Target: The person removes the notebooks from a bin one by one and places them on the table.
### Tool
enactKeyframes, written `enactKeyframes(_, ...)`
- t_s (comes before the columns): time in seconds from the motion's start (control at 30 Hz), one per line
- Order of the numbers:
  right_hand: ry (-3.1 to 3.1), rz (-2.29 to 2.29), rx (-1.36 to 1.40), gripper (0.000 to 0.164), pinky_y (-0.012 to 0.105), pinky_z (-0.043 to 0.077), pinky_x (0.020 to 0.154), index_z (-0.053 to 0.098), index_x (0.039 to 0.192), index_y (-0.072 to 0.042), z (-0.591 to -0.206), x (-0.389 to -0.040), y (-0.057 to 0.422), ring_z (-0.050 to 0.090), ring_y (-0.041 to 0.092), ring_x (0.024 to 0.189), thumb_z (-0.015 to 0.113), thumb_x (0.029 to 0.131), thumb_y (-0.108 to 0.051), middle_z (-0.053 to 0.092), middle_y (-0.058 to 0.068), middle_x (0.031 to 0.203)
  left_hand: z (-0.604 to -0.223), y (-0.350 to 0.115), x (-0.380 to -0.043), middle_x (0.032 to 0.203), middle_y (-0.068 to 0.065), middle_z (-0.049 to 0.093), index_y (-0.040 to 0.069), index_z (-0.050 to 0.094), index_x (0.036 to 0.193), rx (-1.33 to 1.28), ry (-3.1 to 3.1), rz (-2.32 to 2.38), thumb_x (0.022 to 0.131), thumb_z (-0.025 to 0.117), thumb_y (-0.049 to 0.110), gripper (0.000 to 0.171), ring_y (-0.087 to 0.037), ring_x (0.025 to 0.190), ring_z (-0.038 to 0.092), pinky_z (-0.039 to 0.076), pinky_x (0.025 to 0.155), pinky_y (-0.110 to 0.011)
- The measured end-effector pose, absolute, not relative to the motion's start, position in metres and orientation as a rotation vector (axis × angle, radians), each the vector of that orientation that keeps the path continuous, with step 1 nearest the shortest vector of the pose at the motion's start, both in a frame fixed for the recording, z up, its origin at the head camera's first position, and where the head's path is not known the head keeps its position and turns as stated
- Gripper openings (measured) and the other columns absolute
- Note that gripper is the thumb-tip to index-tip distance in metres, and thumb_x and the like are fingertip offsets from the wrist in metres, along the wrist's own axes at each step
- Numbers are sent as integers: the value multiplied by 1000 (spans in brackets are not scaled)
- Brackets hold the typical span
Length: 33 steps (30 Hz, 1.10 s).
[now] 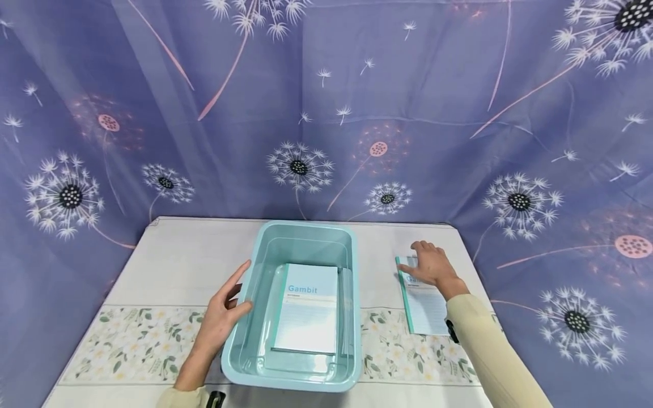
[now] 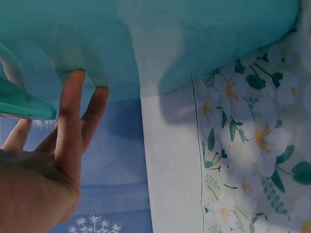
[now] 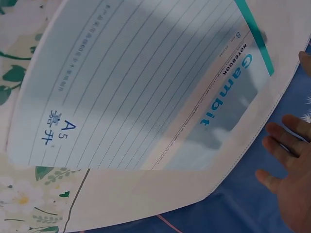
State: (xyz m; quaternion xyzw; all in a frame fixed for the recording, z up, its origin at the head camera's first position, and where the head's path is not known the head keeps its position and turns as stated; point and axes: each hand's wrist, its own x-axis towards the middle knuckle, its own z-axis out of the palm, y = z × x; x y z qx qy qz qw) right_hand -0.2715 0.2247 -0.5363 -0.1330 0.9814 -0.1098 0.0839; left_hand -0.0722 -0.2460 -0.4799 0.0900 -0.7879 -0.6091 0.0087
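the notebook (image 1: 427,311) lies below the fingers (image 1: 424,249) of the right hand (image 1: 432,266)

From above, the head camera is looking forward and down across the table (image 1: 183,255). Up close, the left wrist camera is facing the teal plastic tub (image 2: 218,39), the right wrist camera the Gambit notebook (image 3: 121,97) outside it; the head view is sharing both.

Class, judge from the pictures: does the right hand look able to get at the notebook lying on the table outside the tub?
Most likely yes: the right hand is at the top end of the notebook, holding nothing. No object covers the notebook, and the tub stands off to its left.
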Motion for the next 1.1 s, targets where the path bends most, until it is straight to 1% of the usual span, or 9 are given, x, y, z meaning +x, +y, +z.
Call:
enactKeyframes(0.23, 2949, -339, -347, 82, 66, 29, 119, 45, 149, 2, -532, -271, 232, 47, 50, 137, 59, 98, -59, 50, 32, 149, -483, -244, -75, 139, -24, 63, 44, 42, 158, 279, -2452, -1916, 90, 61, 3, 81, -41, 105, 72, 61, 72, -42)
enactKeyframes(0.3, 2967, -358, -352, 82, 67, 32, 117, 48, 148, 2, -531, -270, 234, 50, 49, 133, 58, 98, -62, 52, 31, 146, -483, -243, -75, 140, -23, 62, 45, 42, 157, 286, -2448, -1924, 90, 61, 4, 81, -40, 105, 72, 61, 73, -43)
enactKeyframes(0.4, 3007, -388, -371, 80, 68, 38, 110, 53, 143, 2, -532, -267, 233, 57, 48, 124, 58, 97, -63, 58, 29, 139, -482, -243, -73, 139, -23, 62, 44, 42, 157, 290, -2447, -1937, 90, 61, 4, 80, -38, 103, 72, 61, 73, -43)
enactKeyframes(0.53, 3059, -443, -385, 70, 66, 45, 101, 60, 134, 1, -530, -264, 228, 63, 45, 111, 61, 98, -59, 63, 26, 129, -482, -245, -70, 139, -23, 62, 42, 42, 158, 288, -2447, -1942, 91, 61, 4, 80, -35, 102, 73, 61, 73, -42)
enactKeyframes(0.73, 3124, -491, -393, 50, 58, 50, 93, 66, 123, -3, -519, -267, 210, 66, 37, 101, 63, 100, -47, 68, 19, 117, -481, -248, -70, 141, -23, 61, 39, 41, 159, 289, -2443, -1929, 90, 61, 4, 80, -34, 102, 73, 60, 72, -39)
enactKeyframes(0.8, 3143, -499, -407, 46, 56, 50, 90, 67, 121, -3, -515, -266, 203, 66, 35, 98, 64, 100, -44, 69, 18, 114, -480, -248, -70, 141, -23, 61, 40, 42, 159, 296, -2444, -1927, 90, 61, 4, 80, -34, 103, 72, 60, 72, -39)
enactKeyframes(0.9, 3174, -525, -433, 44, 56, 50, 89, 68, 119, -3, -509, -264, 193, 67, 35, 97, 66, 100, -42, 70, 18, 112, -480, -247, -71, 140, -22, 62, 42, 42, 158, 303, -2441, -1926, 90, 61, 4, 80, -36, 104, 72, 61, 72, -39)
enactKeyframes(1.1, 3208, -597, -444, 43, 57, 49, 93, 69, 119, -3, -494, -259, 172, 67, 36, 101, 68, 99, -41, 70, 18, 114, -481, -246, -71, 139, -24, 62, 40, 42, 159, 296, -2432, -1932, 90, 61, 4, 80, -35, 103, 73, 61, 71, -39)
